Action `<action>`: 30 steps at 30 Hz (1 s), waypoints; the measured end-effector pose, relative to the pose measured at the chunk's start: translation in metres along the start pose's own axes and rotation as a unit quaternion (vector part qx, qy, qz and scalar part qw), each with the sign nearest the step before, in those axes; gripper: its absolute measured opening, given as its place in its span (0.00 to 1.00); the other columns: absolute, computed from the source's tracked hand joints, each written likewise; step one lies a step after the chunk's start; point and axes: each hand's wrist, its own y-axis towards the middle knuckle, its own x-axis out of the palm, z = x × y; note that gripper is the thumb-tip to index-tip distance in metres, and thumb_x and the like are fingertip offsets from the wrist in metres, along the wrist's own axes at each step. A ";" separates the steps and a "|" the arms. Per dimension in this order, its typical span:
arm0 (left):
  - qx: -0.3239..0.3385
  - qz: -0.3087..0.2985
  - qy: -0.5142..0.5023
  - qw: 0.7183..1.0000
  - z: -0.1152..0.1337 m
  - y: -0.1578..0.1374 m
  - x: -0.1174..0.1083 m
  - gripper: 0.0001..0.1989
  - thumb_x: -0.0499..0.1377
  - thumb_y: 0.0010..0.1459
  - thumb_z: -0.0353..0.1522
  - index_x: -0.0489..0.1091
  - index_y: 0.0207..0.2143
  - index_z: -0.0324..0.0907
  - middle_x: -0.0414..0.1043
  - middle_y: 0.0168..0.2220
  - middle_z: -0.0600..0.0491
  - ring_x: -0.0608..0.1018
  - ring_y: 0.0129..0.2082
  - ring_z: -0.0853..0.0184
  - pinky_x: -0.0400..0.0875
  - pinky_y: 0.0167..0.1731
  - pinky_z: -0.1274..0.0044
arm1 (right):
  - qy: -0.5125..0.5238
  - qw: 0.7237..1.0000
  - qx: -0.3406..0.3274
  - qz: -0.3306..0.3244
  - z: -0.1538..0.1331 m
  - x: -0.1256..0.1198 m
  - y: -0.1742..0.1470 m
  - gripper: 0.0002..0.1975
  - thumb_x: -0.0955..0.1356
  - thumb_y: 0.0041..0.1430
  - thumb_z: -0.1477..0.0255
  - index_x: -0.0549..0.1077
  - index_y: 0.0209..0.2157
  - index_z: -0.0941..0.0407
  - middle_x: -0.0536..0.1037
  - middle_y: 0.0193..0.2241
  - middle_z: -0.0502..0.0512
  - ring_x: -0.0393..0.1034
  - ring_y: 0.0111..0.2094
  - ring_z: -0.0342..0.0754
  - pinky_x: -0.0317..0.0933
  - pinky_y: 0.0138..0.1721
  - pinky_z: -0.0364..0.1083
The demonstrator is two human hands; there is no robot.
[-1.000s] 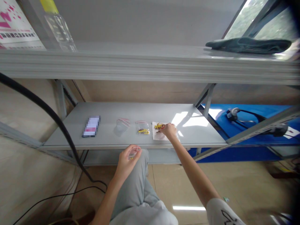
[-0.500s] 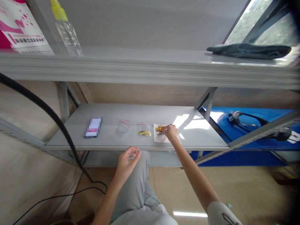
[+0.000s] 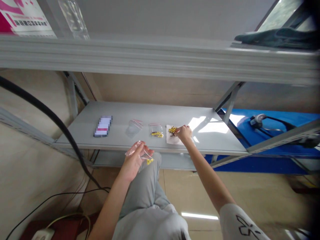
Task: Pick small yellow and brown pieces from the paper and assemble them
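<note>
One hand [image 3: 133, 164] holds a bag [image 3: 145, 155] below blurred lettering [image 3: 31, 23].

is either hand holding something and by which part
The left hand holds a clear plastic bag of yellow pieces, gripped partway along. Whether the right hand, at the yellow-and-dark pile on white paper, holds anything cannot be told.

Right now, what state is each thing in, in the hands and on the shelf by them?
Left hand: closed on the held bag.
Held bag: yellow pieces inside; sealing unclear.
Right hand: at the pile; grip unclear.
Pile: yellow and dark pieces, loose on white paper.
White paper: flat, partly covered.
Lying bag: yellow pieces inside; sealing unclear.
Flat bags: overlapping, no contents seen.
Phone: lying flat, screen pixelated.
</note>
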 end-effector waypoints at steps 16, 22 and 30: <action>0.046 -0.003 -0.023 0.999 0.009 -0.010 0.009 0.16 0.62 0.48 0.42 0.64 0.35 0.44 0.68 0.28 0.59 0.78 0.33 0.66 0.72 0.41 0.68 | 0.034 0.999 0.037 0.008 -0.002 -0.007 -0.007 0.13 0.69 0.49 0.68 0.77 0.34 0.62 0.74 0.35 0.65 0.63 0.44 0.56 0.56 0.40 0.47; 0.134 0.041 -0.030 0.990 0.008 -0.011 0.011 0.17 0.60 0.51 0.45 0.62 0.36 0.45 0.69 0.30 0.57 0.77 0.37 0.65 0.71 0.42 0.70 | 0.074 0.997 0.034 0.021 -0.008 -0.020 -0.019 0.11 0.68 0.49 0.71 0.78 0.32 0.64 0.74 0.38 0.68 0.63 0.46 0.59 0.58 0.39 0.47; 0.162 -0.027 0.402 0.901 -0.022 0.008 -0.003 0.08 0.60 0.50 0.35 0.69 0.31 0.40 0.72 0.31 0.53 0.74 0.33 0.69 0.67 0.38 0.79 | 0.326 0.918 -0.226 0.007 -0.053 -0.088 -0.079 0.10 0.70 0.50 0.64 0.79 0.30 0.55 0.77 0.36 0.55 0.70 0.37 0.47 0.62 0.39 0.44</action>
